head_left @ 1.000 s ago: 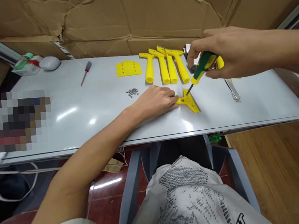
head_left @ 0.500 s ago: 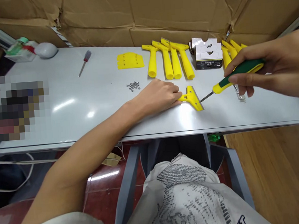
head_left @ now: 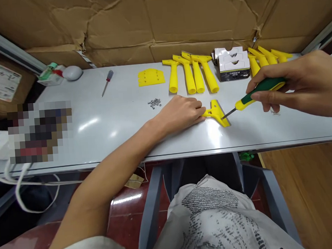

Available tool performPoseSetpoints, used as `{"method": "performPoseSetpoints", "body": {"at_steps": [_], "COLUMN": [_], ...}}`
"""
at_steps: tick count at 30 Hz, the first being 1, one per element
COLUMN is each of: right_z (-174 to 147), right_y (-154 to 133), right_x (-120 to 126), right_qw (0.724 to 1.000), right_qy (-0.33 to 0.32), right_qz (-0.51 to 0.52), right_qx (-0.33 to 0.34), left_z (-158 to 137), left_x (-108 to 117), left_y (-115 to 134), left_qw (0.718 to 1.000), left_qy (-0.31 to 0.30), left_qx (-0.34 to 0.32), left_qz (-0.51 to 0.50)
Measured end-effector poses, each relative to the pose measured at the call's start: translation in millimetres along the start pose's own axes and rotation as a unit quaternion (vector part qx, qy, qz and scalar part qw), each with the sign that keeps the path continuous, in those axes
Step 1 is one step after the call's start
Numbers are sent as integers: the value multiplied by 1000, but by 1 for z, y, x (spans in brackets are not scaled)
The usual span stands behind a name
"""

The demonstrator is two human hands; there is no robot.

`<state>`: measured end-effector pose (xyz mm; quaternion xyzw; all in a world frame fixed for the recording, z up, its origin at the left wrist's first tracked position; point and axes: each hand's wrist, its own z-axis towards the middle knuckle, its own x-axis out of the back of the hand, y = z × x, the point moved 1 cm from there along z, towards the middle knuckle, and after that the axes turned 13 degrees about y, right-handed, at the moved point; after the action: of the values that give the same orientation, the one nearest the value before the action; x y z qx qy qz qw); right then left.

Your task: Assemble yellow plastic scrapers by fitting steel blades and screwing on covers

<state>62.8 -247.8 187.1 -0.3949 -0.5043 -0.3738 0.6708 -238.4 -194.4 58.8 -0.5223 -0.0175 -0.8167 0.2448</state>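
Right of the centre of the frame, a yellow scraper (head_left: pixel 218 114) lies on the grey-white worktop (head_left: pixel 120 120), its wide head turned toward the right edge. The left hand (head_left: pixel 184 113), at the centre, is closed with curled fingers around the scraper's handle. At the right of the frame, the right hand (head_left: pixel 297 87) grips a green-and-yellow screwdriver (head_left: pixel 263 92) between thumb and fingers, the shaft slanting down leftward so that its tip meets the lower part of the scraper's head. A small heap of screws (head_left: pixel 154 103) lies just above the left wrist. Higher up are a flat yellow plate (head_left: pixel 151 77), four yellow handles (head_left: pixel 190 79) side by side and, further right, some white-and-black boxes (head_left: pixel 233 66). A smaller screwdriver (head_left: pixel 107 83) rests at upper left.
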Motion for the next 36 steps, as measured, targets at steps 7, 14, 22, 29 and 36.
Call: {"method": "performPoseSetpoints", "body": {"at_steps": [7,14,22,29,36], "right_z": [-1,6,28,44,43], "right_y": [-7,7,11,11,1], "right_x": [2,2,3,-1,-7], "right_qw": [1000,999,966,973,991], "right_qy": [2,-4,19,-7,-34], "right_qz": [9,17,36,30,-28], "right_qx": [-13,51,255,231,124], "left_z": [0,-1,-2,-2,0], "left_x": [1,0,-1,-2,-1], "left_y": [0,0,-2,-2,0], "left_qw": [1000,1000,1000,1000,998], "left_qy": [14,13,-4,4,8], "left_qx": [-5,2,14,9,21], "left_qz": [-2,-6,-19,-30,-58]}}
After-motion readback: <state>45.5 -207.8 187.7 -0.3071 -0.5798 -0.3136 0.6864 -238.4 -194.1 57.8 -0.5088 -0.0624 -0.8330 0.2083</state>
